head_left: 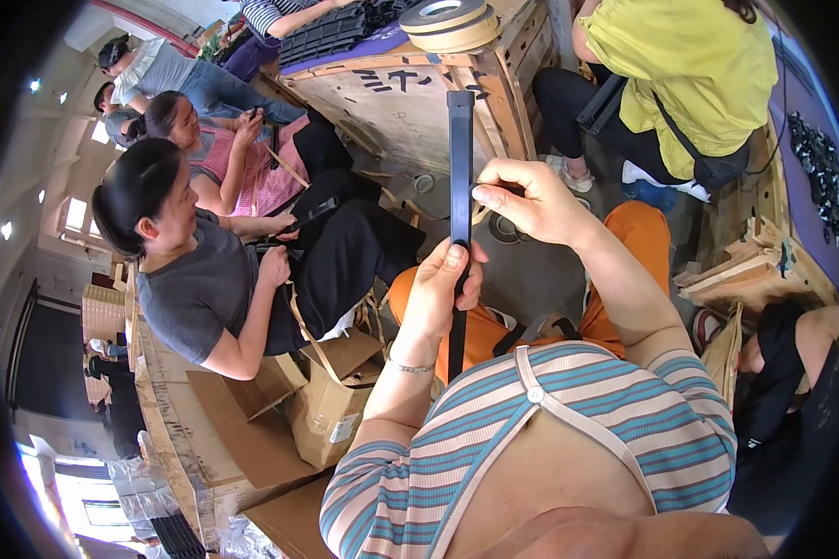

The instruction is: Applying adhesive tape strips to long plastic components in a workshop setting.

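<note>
A long, narrow black plastic bar stands nearly upright in front of me, a wider block-like end at its top. My left hand is closed round its lower part, and the bar's dark lower end runs down past my wrist. My right hand is at the bar's right edge, about halfway up, fingers curled and thumb against the index finger. Whatever is in that pinch is too small or hidden to make out.
Seated at my left, a co-worker in a grey shirt handles a dark part. Opened cardboard boxes stand below. Tape rolls lie on a wooden crate ahead. A person in yellow sits front right, near black parts.
</note>
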{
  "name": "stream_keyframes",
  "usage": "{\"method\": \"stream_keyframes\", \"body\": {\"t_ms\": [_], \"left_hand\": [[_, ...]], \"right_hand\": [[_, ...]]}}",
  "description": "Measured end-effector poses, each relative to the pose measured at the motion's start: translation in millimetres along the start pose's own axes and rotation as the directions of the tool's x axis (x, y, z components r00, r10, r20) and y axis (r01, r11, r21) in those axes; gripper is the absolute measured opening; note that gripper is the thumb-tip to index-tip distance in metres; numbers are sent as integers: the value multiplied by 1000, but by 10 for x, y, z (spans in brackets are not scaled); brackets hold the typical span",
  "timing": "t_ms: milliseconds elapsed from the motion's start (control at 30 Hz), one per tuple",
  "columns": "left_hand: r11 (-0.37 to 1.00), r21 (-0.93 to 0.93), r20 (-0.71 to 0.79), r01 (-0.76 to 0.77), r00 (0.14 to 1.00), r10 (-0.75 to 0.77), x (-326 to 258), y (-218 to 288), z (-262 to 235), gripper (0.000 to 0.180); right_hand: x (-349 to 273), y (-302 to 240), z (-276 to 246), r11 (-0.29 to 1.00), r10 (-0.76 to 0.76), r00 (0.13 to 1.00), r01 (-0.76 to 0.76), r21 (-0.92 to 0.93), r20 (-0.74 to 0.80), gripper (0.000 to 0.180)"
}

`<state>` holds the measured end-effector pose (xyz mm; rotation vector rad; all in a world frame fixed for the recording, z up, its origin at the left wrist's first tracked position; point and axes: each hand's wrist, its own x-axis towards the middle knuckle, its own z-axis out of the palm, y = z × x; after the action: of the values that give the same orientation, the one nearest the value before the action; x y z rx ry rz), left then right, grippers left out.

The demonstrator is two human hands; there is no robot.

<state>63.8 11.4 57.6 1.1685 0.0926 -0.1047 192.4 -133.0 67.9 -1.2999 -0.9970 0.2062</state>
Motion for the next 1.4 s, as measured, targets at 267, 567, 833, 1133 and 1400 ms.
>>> {"method": "stream_keyframes", "body": {"t_ms": [267,567,833,1133,1400], "left_hand": [[1000,-3,1,14,1000,-14,-12,-15,-20,27],[993,118,1,-16,1000,16,6,-59,-58,30],[995,94,-29,32,999,-29,-54,-68,-82,29],[998,27,26,62,998,-63,-92,-247,-176,34],[845,506,-370,-174,841,395,-118,-471,-64,12]], "right_hand": [[13,-7,14,1000,-4,1000,3,-3,-11,17],[62,21,-40,991,135,989,-135,-7,67,16],[102,175,130,963,138,987,-153,223,79,16],[35,109,283,993,119,985,-118,12,-124,14],[110,15,372,973,127,984,-147,-175,-122,16]]}}
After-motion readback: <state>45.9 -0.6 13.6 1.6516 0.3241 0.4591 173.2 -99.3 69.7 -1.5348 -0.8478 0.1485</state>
